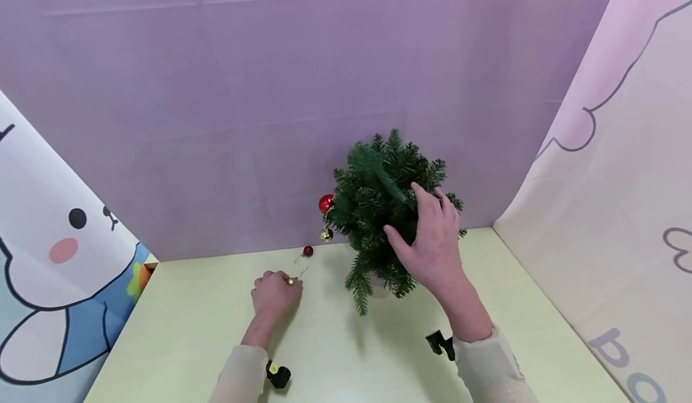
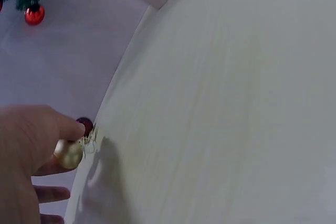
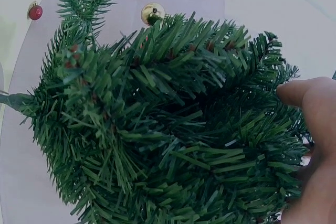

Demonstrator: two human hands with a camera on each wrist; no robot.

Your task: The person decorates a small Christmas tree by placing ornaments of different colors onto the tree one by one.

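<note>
A small artificial Christmas tree [image 1: 373, 205] stands at the back of the table, its green branches filling most of the right wrist view. My right hand [image 1: 432, 241] lies against its near right side, thumb apart from the fingers, fingertips among the branches. Between thumb and fingers, my left hand [image 1: 274, 295] pinches a small gold bauble [image 2: 71, 155] low over the table, left of the tree. Just beyond that hand is a small dark red bauble [image 1: 307, 250] with a thin gold string. On the tree's left side hang a shiny red bauble [image 1: 326, 203] and a gold bauble [image 1: 327, 234].
The pale table [image 1: 178, 331] ends at a purple cloth backdrop [image 1: 243, 121]. Printed cloth panels flank it, one with a cartoon animal [image 1: 65, 247] on the left. Black camera mounts [image 1: 279, 375] show at both wrists.
</note>
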